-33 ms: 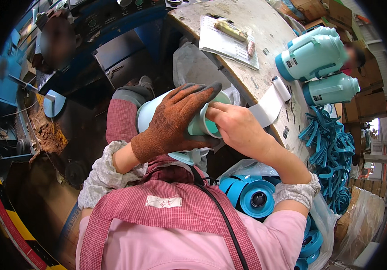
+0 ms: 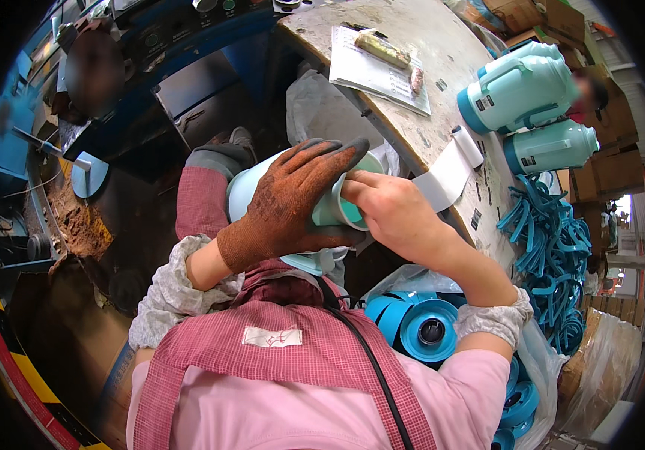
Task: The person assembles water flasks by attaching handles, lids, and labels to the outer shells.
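A pale aqua thermos jug shell (image 2: 244, 186) lies tilted across my lap, its open mouth turned to the right. My left hand (image 2: 283, 201), in a rust-brown work glove with dark fingertips, is wrapped round the shell close to the mouth. At the rim, my bare right hand (image 2: 396, 211) is closed with its fingers curled over the edge. Their tips go inside the mouth and are hidden. Below the shell, part of its pale handle (image 2: 315, 262) shows.
On the worn table to the right are papers (image 2: 364, 75), a white paper roll (image 2: 466, 146), finished thermos jugs (image 2: 521, 94) and a heap of blue straps (image 2: 544, 225). A plastic bag of blue round parts (image 2: 427, 330) sits by my right elbow. Machinery (image 2: 90, 176) stands at left.
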`<action>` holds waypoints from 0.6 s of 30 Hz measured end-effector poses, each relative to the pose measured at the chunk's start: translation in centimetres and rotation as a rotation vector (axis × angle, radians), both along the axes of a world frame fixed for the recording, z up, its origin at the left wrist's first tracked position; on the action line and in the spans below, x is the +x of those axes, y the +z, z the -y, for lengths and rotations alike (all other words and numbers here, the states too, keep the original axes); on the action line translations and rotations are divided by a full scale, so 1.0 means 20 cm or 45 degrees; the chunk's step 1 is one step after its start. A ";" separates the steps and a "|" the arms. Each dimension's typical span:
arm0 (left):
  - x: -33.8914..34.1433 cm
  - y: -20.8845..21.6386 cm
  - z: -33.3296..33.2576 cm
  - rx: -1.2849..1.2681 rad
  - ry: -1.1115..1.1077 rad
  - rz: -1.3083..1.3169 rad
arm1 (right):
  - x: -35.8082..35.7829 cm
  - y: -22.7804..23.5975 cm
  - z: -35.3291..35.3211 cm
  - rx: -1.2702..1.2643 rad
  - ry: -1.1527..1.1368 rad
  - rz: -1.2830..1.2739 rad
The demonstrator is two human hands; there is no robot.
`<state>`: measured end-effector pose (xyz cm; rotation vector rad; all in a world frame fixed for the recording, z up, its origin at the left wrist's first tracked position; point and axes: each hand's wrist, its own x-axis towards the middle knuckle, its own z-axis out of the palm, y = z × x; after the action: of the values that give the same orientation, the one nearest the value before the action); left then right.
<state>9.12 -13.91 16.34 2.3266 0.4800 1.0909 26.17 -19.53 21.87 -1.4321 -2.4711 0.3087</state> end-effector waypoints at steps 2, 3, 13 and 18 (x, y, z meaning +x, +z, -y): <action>0.02 0.01 0.01 0.024 -0.041 -0.001 | 0.01 -0.01 0.02 -0.029 0.005 0.020; 0.03 0.01 0.02 0.036 -0.065 -0.001 | 0.03 -0.01 0.01 -0.089 0.016 0.054; 0.02 0.05 -0.19 0.231 -0.068 0.175 | 0.50 0.10 -0.14 -0.858 0.069 -1.326; 0.01 0.31 -0.64 -0.843 -0.111 0.355 | 2.01 -0.46 -0.29 -0.240 -1.060 -0.548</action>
<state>9.27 -1.10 22.50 1.5813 0.5271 1.0014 66.46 -13.73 12.72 -2.0514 -1.3887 0.5869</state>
